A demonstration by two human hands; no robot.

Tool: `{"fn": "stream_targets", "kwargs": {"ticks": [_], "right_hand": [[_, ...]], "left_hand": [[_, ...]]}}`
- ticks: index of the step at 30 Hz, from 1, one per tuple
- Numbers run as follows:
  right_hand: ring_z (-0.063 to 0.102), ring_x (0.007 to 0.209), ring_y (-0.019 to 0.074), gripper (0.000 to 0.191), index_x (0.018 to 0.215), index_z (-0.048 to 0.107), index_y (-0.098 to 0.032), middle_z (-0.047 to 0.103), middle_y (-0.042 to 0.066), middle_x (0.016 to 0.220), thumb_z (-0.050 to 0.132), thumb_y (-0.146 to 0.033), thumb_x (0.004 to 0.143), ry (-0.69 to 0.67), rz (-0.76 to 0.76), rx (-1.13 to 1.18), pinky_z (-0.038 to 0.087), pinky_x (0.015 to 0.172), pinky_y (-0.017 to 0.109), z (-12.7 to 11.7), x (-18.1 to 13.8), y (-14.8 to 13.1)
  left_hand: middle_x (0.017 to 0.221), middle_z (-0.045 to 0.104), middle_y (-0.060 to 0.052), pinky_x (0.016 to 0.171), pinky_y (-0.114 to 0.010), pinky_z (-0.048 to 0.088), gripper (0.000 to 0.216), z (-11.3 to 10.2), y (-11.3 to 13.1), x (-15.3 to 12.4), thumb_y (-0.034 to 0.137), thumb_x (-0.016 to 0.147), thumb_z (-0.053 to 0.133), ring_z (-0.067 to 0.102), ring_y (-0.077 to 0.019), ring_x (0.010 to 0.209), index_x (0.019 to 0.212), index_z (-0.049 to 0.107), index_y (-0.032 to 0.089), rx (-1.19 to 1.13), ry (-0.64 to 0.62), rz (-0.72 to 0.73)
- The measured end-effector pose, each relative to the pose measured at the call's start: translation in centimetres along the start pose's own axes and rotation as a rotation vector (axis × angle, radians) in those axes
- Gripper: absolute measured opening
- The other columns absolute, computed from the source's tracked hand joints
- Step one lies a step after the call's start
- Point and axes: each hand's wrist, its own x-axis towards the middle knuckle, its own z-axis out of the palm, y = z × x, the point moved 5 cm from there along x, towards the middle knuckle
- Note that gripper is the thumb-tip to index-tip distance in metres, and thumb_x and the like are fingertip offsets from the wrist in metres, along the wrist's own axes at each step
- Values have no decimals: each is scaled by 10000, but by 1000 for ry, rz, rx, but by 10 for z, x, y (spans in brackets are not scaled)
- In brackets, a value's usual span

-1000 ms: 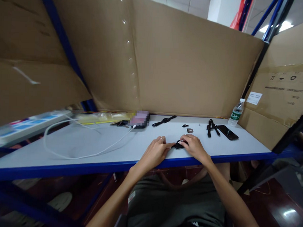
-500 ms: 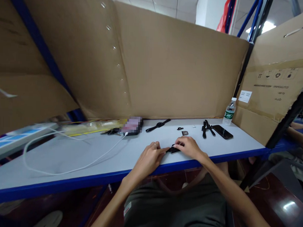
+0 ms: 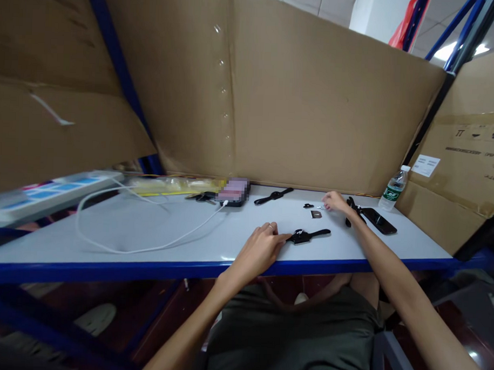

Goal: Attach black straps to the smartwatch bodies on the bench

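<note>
My left hand (image 3: 265, 243), a ring on one finger, grips the left handle of a black spokeshave body (image 3: 302, 237) lying near the table's front edge; its right handle points free. Further back, my right hand (image 3: 334, 202) reaches to tiny silvery parts (image 3: 319, 207), its fingertips drawn together at them. Whether anything is between those fingers is too small to tell. Just in front of it lies a flat metal blade (image 3: 316, 214). A small black piece (image 3: 308, 206) rests to the left of the silvery parts. A second black spokeshave (image 3: 274, 195) lies toward the back.
Black-handled tools (image 3: 349, 218) lie partly behind my right wrist, beside a phone (image 3: 378, 220) and a water bottle (image 3: 394, 188). To the left, a white cable (image 3: 176, 243) runs to a device with a blurred screen (image 3: 233, 191). Cardboard (image 3: 314, 112) walls the table's back.
My right hand has left the front spokeshave and moved back and right to the tiny silvery parts. My left hand stays at its handle. The camera view has shifted.
</note>
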Motion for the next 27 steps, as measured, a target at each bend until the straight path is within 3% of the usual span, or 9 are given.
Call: {"fn": "stream_targets", "kwargs": {"ticks": [4, 7, 11, 15, 21, 27], "right_hand": [[652, 645, 108, 195, 998, 749, -135, 777, 46, 879, 576, -116, 909, -2, -167, 57, 494, 679, 215, -15, -39, -12], [638, 676, 130, 97, 905, 753, -188, 754, 7, 853, 673, -153, 862, -129, -479, 53, 473, 717, 247, -13, -92, -30], [630, 770, 155, 137, 911, 726, -194, 726, 29, 931, 690, -88, 833, -184, -609, -61, 430, 735, 250, -4, -143, -39], [607, 810, 167, 168, 874, 668, -193, 695, 36, 921, 611, -36, 853, -155, -586, -119, 403, 745, 254, -9, -167, -31], [610, 832, 202, 77, 961, 610, -215, 688, 47, 947, 648, -169, 912, -121, -426, -217, 372, 715, 277, -27, -209, 3], [621, 751, 208, 40, 959, 582, -226, 697, 43, 866, 596, -206, 926, 15, -210, -241, 359, 678, 289, -14, -221, 14]], "left_hand": [[1007, 625, -112, 858, -386, 484, 400, -1, 1, 1, 159, 1017, 471, 590, -254, 953, 1307, 735, 241, 3, -14, -9], [1000, 634, -111, 859, -386, 482, 396, 0, 0, 2, 147, 1008, 478, 589, -261, 963, 1283, 746, 246, 1, 4, 4], [1002, 655, -105, 877, -402, 496, 376, 6, -5, 2, 155, 1005, 485, 596, -266, 974, 1252, 754, 245, -23, 51, 28], [1081, 670, -109, 909, -430, 518, 369, 12, -9, 1, 186, 1006, 495, 610, -278, 1030, 1288, 727, 240, -29, 95, 47], [1194, 650, -134, 927, -447, 523, 413, 13, -10, 0, 201, 1000, 485, 598, -285, 1070, 1372, 661, 232, -8, 164, 56], [1179, 654, -128, 937, -448, 512, 402, 14, -10, 0, 242, 1020, 472, 588, -280, 1064, 1380, 650, 218, 29, 140, 51]]}}
